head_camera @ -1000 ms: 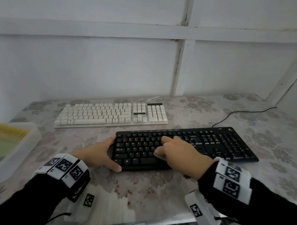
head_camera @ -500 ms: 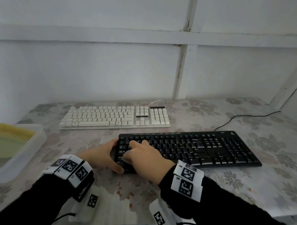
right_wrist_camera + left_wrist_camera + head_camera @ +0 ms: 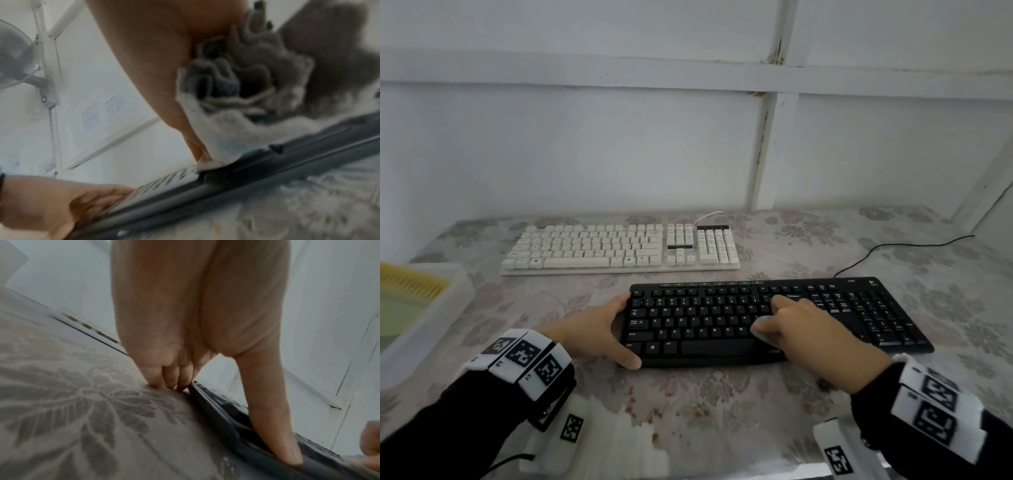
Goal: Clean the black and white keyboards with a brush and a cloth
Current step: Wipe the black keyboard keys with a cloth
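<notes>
A black keyboard (image 3: pixel 859 308) lies near the front of the table, with a white keyboard (image 3: pixel 619 248) behind it to the left. My right hand (image 3: pixel 804 329) grips a bunched grey cloth (image 3: pixel 765 330) and presses it on the black keys right of the middle. In the right wrist view the cloth (image 3: pixel 246 91) is crumpled under the palm and touches the black keyboard (image 3: pixel 287 155). My left hand (image 3: pixel 599 329) holds the keyboard's left end, thumb along the front edge. The left wrist view shows its fingers (image 3: pixel 170 376) curled down against the table beside the black keyboard (image 3: pixel 226 415). No brush is in view.
A clear plastic bin (image 3: pixel 417 308) with something yellow in it stands at the left edge. The black keyboard's cable (image 3: pixel 887 248) runs toward the back right. Brown crumbs (image 3: pixel 650 411) lie on the flowered tablecloth in front of the keyboard. A white wall closes the back.
My right hand with the cloth swept left to the keyboard's left end, then back right to the middle keys. The left hand stayed on the left end.
</notes>
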Demonstrator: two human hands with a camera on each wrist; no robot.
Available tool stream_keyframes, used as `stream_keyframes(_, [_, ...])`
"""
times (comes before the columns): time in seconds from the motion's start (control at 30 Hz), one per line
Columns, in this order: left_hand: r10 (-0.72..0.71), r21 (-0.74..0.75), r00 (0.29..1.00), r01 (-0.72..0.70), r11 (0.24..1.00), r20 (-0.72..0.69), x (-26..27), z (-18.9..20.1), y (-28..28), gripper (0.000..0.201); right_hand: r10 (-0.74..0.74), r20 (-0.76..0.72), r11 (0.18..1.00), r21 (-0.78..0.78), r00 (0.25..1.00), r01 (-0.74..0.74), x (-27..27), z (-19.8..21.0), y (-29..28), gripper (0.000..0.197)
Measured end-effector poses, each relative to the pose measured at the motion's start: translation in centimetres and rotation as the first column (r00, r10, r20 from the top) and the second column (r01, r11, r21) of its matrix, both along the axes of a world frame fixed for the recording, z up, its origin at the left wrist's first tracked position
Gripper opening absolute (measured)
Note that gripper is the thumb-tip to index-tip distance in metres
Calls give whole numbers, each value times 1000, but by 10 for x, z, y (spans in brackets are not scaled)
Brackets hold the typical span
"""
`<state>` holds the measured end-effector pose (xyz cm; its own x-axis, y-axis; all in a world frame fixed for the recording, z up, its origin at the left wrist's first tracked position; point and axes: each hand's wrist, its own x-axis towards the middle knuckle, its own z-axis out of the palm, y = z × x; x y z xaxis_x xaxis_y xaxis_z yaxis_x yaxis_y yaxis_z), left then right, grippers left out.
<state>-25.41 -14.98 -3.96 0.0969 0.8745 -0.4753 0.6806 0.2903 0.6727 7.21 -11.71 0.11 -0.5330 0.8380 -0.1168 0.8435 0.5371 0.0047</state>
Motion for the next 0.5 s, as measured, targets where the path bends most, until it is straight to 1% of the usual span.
stream_keyframes(0.1, [0,-3,1000,0,1000,7,1,1,0,150,-26,19,998,-49,999,27,10,12,4,26])
stream_keyframes(0.17, [0,-3,1000,0,1000,7,2,3,0,151,-17,1,999,-47,1000,17,5,15,6,28])
stream_keyframes(0.3, [2,-10,1000,-2,1000,-17,3,3,0,152,36,-139,999,7,990,-36,-21,5,6,22])
stream_keyframes(0.4, [3,-5,1000,-3,1000,-29,1,1,1,150,39,-162,999,18,986,-36,-25,-6,0,19])
stream_keyframes(0.47, [-2,-4,1000,1,1000,-29,1,2,1,148,20,-154,999,32,988,-16,-17,-12,-3,12])
stream_keyframes(0.5, [-2,-6,1000,1,1000,-28,2,3,1,148,9,-136,999,42,991,-3,-10,-14,-4,12])
